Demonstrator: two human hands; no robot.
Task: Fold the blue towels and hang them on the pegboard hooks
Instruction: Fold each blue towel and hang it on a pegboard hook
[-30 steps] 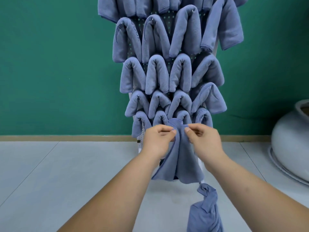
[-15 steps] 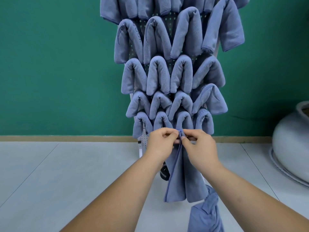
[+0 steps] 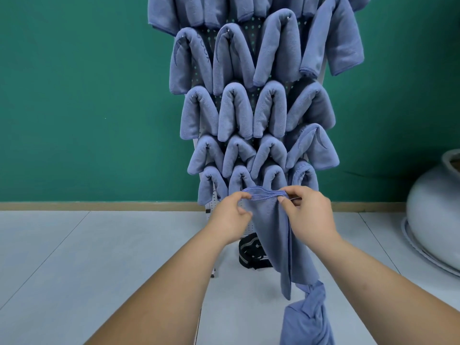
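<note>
Both left hand [image 3: 232, 217] and right hand [image 3: 308, 215] fingers [image 3: 286, 204] pinch towel [image 3: 272, 230] hem (rest hanging below).

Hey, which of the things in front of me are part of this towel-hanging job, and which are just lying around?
Job: held towel, pinched at its top hem by left hand and right hand; hung towels; pegboard; knotted blue bundle, probably more towels.
Lying about: grey pot; black object on the floor.
</note>
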